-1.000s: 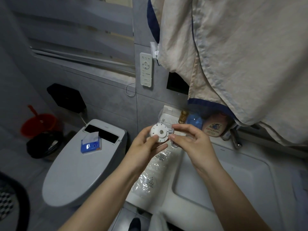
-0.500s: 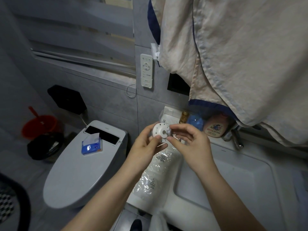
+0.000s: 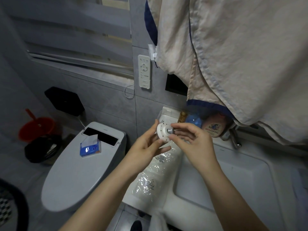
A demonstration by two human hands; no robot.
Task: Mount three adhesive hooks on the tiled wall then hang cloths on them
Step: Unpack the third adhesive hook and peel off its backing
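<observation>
Grey tiles (image 3: pixel 103 100) backed the sink (image 3: pixel 221 185), with cloths (image 3: pixel 241 60) hanging above. Your left hand (image 3: pixel 146 145) clamped the white hook disc (image 3: pixel 164 133) by its rim over the sink's edge, while your right hand (image 3: pixel 195 142) pinched its metal knob (image 3: pixel 170 130).

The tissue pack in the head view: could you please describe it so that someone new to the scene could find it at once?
Start at the large white toilet in the lower left, lid closed. The tissue pack lies on that lid, near the dark panel at its back end. It is the only blue thing there, small and flat, with a white tissue sticking up from its top.
</observation>
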